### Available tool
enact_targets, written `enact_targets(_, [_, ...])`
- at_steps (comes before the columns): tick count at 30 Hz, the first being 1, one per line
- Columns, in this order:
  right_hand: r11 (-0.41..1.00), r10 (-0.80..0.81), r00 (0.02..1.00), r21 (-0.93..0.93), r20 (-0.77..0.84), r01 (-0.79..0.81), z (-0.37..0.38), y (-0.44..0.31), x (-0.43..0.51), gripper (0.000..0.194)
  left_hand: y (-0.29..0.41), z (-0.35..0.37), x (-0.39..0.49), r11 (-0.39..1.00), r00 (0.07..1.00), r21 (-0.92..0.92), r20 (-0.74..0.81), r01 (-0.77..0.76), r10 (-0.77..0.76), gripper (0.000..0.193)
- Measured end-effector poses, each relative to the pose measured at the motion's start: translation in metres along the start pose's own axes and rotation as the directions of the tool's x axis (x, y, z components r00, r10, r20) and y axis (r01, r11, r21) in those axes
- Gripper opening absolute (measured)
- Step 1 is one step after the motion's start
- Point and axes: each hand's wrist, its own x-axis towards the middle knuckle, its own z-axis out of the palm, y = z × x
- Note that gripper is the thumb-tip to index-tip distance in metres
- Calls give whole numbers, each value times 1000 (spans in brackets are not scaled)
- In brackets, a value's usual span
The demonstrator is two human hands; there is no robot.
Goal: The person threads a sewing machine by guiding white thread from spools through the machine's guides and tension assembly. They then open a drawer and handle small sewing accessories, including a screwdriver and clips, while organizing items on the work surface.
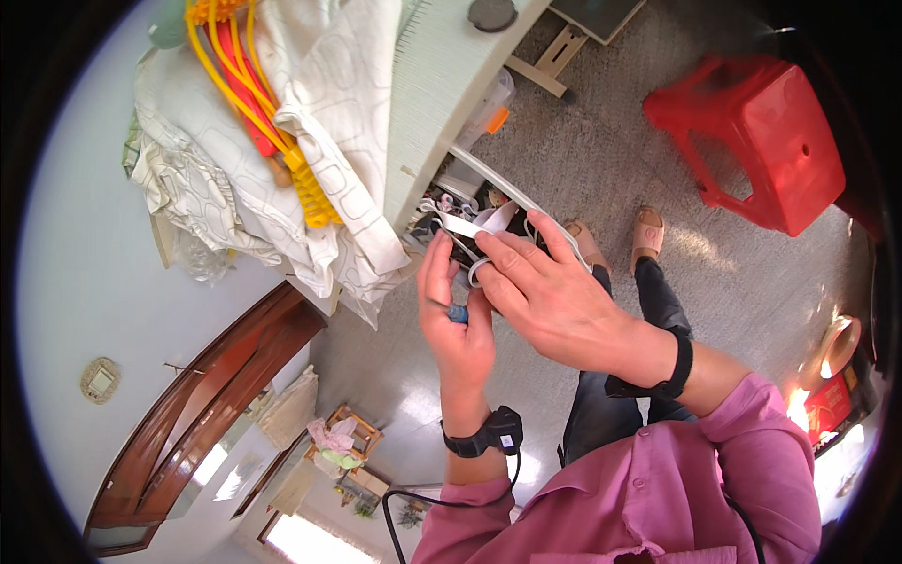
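Observation:
My left hand is upright at the open drawer, its curled fingers around a small tool with a blue end; most of that tool is hidden. My right hand reaches across from the right, fingers bent over a white flat strap. A pale loop shows between both hands, under the right fingers. Behind them, the drawer holds jumbled small items, cords and white pieces. My fingers hide part of its contents.
Above the drawer is a pale tabletop with crumpled white patterned cloth and a yellow plastic whisk-like tool. A red plastic stool lies on its side on the grey floor. A clear box with an orange latch sits beyond the drawer.

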Motion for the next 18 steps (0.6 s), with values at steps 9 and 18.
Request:
enact_targets(9, [997, 25, 997, 77, -75, -20, -4, 13, -26, 38, 12, 4, 2, 965, 995, 252, -51, -74, 90, 54])
enact_targets(18, [997, 23, 981, 78, -190, -8, 19, 20, -39, 33, 19, 4, 13, 880, 975, 474, 200, -7, -100, 74])
